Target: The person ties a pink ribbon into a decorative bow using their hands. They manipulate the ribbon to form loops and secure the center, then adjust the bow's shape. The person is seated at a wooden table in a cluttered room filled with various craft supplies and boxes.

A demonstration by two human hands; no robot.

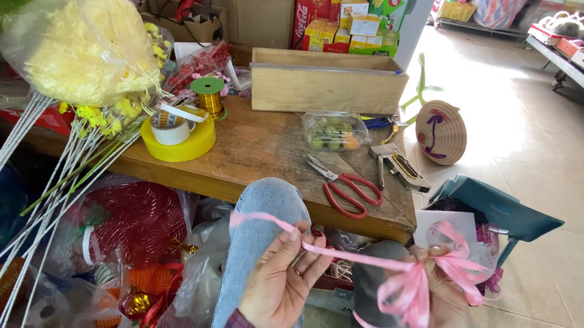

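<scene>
The person sits with knees up against the near edge of the wooden surface point(265, 151), and both hands work a length of pink ribbon point(361, 258) held low over the lap. The left hand point(280, 284) has its fingers point(293, 237) pinched together on the ribbon's straight run, with a free tail curling off to the left over the knee. The right hand point(439, 306) has its fingers closed on a cluster of loops, the pink bow point(412, 286), which bunches at the thumb with loose ends hanging below and fanning to the right. Between the two hands the ribbon is pulled taut and nearly level. To do this well, I'd say the right-hand pinch must sit squarely at the waist of the loops so none slips out, while the left keeps a steady, even pull rather than a jerk; the ribbon looks slick and thin, so a loose grip would likely let the loops spring open. Keeping the strand flat and untwisted should give a cleaner knot. On the surface, just beyond the knees, lie red-handled scissors point(346, 189), with a staple gun point(398, 168) to their right, a clear box of small green balls point(334, 131) farther back, and a yellow tape roll point(176, 139) to the left.
</scene>
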